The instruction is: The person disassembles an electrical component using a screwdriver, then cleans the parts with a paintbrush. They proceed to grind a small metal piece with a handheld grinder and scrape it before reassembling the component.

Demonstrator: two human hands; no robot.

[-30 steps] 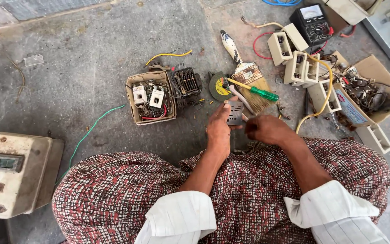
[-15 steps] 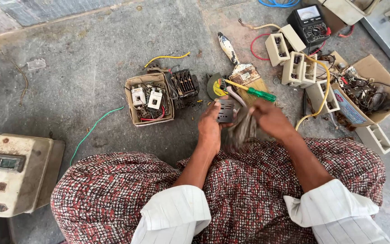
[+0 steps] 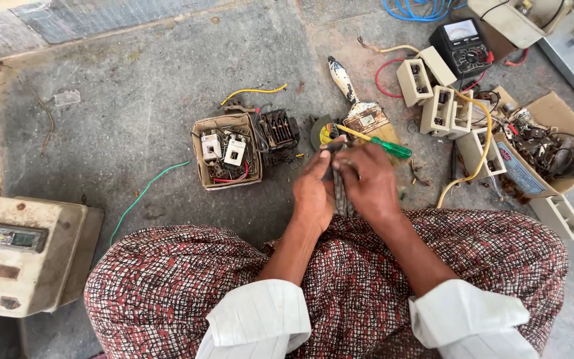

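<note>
Small dark electrical part (image 3: 335, 163), pinched between left hand (image 3: 313, 193) and right hand (image 3: 367, 183) over the lap, likely steadied for close work. Just beyond: green-handled screwdriver (image 3: 377, 143), paintbrush (image 3: 357, 106), box of switch parts (image 3: 227, 158).

Even, soft daylight across frame, bright enough; no hard shadows, only faint shade under hands at centre; mild glare on plastic sheet (image 3: 8, 33) upper left; slight motion blur on fingers; wide-angle bending at edges; rest sharp.
</note>
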